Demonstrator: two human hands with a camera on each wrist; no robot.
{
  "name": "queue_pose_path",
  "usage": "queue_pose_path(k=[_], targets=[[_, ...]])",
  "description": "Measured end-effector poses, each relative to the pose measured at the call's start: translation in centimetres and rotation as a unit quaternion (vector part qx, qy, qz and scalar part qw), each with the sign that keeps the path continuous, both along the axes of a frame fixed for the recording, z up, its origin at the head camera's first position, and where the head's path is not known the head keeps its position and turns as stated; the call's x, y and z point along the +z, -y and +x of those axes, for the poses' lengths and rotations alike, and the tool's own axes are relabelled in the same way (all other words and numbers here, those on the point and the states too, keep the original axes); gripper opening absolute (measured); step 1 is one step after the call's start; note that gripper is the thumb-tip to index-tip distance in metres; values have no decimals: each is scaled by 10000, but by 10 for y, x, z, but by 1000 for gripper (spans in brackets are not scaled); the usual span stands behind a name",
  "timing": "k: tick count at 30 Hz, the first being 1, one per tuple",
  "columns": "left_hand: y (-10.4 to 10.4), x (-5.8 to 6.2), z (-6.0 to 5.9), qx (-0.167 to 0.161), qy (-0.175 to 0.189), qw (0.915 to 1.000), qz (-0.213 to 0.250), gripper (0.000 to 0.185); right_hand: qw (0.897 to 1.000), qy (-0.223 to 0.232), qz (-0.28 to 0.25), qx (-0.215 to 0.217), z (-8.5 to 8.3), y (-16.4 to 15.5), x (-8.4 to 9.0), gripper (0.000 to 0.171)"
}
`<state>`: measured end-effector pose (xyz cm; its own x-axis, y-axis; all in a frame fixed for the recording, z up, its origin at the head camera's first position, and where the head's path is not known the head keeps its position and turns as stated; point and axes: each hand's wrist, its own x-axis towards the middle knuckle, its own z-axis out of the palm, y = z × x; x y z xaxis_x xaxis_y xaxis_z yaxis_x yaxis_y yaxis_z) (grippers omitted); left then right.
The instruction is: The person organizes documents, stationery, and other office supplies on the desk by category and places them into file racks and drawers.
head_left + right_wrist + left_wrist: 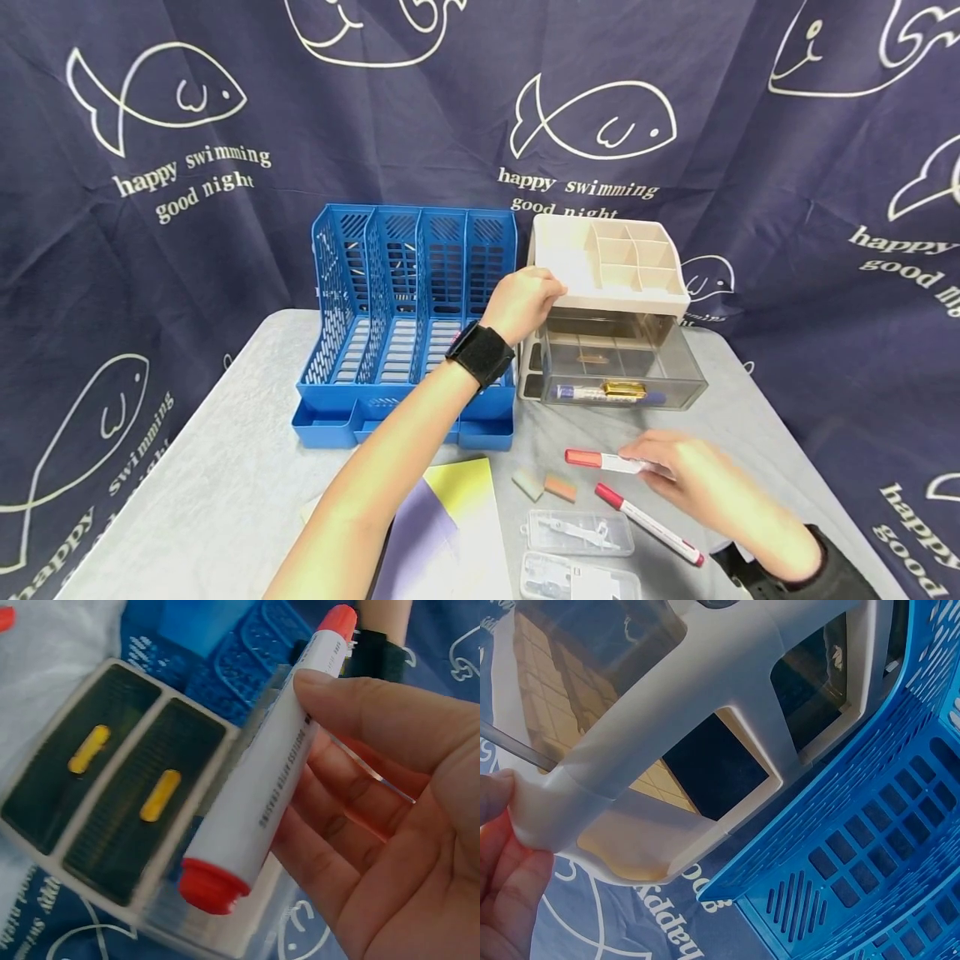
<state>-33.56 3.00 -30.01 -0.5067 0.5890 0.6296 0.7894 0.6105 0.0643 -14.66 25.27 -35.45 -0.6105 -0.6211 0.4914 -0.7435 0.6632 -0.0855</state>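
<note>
Left hand [521,302] seemingly pinches box [626,299] corner (fingertips part-hidden) | right hand [693,479] pinches marker [609,462] before box | likely stowing; next calls for lifting into box's open drawer [681,393]

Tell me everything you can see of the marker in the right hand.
The white plastic-looking marker with red ends is cylindrical, dark lettering running along its barrel. In the head view it is nearly level, its red cap on and pointing left. The right hand pinches it between thumb and fingers, over the pale grey tabletop, in front of the cream plastic drawer box.
</note>
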Motion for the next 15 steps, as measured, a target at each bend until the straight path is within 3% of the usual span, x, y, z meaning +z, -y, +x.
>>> queue_pose_path(k=[7, 10, 15], targets=[[0, -1, -1, -2, -23, 10000, 15, 16, 9988, -458, 73, 140, -1, 10, 23, 45], [0, -1, -1, -16, -20, 10000, 24, 17, 9982, -542, 81, 225, -1, 13, 32, 39], [0, -1, -1, -9, 7, 10000, 16, 16, 9978, -649, 89, 141, -2, 15, 45, 43]])
